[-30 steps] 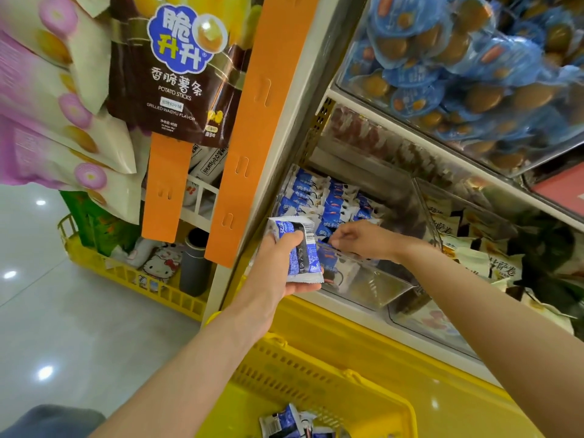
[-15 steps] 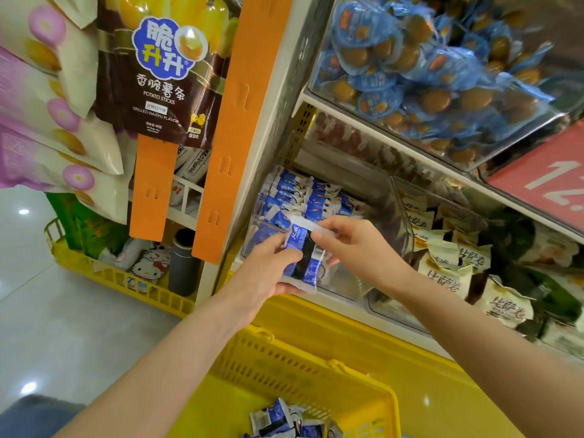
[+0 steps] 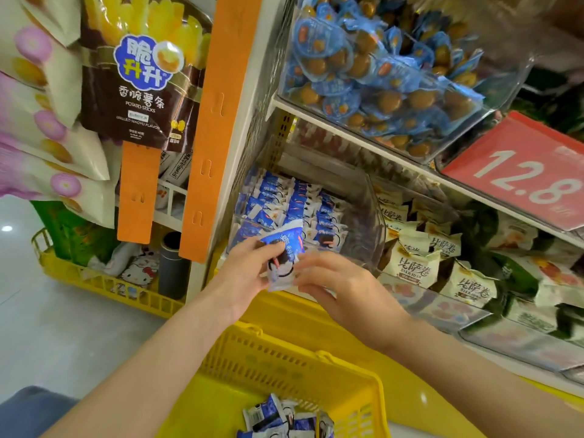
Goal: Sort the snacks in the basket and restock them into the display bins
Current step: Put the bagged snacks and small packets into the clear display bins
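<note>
holding a blue-and-white snack packet (image 3: 284, 251), possibly several stacked, just in front of the clear display bin (image 3: 363, 229) at the centre of the frame, the left hand (image 3: 243, 276) pinches it between thumb and fingers. the packet's printed face is turned up, likely so the kind can be checked against the bin. the right hand (image 3: 344, 292) sits just beside it on the right, fingers curled against the packet's lower right edge. blur hides whether that pinch has closed. inside the bin, matching packets (image 3: 300, 203) stand in tidy rows toward its left, and the bare right part is probably where the next ones belong. the yellow basket (image 3: 284, 349) sits at the bottom of the frame, right below the hands, with more loose packets (image 3: 284, 418) in it, kept close for short reaches.
</note>
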{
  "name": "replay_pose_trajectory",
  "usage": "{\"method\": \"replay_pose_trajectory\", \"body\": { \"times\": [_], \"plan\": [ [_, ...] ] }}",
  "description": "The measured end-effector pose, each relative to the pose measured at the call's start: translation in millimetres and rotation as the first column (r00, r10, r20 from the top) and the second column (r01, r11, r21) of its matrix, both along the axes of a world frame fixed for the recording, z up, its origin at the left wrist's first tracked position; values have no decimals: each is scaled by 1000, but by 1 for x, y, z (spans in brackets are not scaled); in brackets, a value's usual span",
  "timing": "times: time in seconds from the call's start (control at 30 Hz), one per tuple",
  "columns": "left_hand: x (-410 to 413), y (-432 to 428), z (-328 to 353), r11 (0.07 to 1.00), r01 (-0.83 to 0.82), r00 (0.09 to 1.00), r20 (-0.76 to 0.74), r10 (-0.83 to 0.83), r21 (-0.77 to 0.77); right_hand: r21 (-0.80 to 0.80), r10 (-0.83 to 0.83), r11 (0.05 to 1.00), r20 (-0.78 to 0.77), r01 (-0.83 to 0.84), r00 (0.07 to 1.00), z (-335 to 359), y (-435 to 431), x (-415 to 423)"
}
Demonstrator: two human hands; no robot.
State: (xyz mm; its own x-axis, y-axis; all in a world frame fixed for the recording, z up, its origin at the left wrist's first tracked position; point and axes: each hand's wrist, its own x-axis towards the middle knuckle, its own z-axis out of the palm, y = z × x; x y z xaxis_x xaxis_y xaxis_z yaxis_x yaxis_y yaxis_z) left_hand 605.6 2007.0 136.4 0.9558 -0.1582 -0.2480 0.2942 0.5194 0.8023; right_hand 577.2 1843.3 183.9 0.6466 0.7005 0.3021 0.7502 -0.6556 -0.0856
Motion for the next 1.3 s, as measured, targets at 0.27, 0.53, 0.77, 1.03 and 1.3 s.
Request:
{"method": "replay_pose_trajectory", "body": {
  "times": [0.27, 0.53, 0.77, 1.03, 1.3],
  "plan": [
    [-9, -8, 2, 977, -23, 950, 310, -45, 211, 325, -292, 738, -635, 591, 715, 8, 1, 14],
    [-2, -17, -1, 873, -298, 838, 544, 45, 387, 304, -194, 694, -794, 653, 576, 3, 6, 28],
    [32, -5, 8, 678, -380, 752, 637, -170, 630, 425, -355, 709, -475, 563, 805, 36, -14, 63],
    [63, 3, -22, 11, -580, 678, 491, -547, 814, -326, -633, 739, -39, 589, 773, 22, -39, 146],
    [67, 4, -30, 51, -580, 664, 509, -548, 813, -545, -578, 724, -146, 423, 803, -16, -36, 173]
  ]
}}
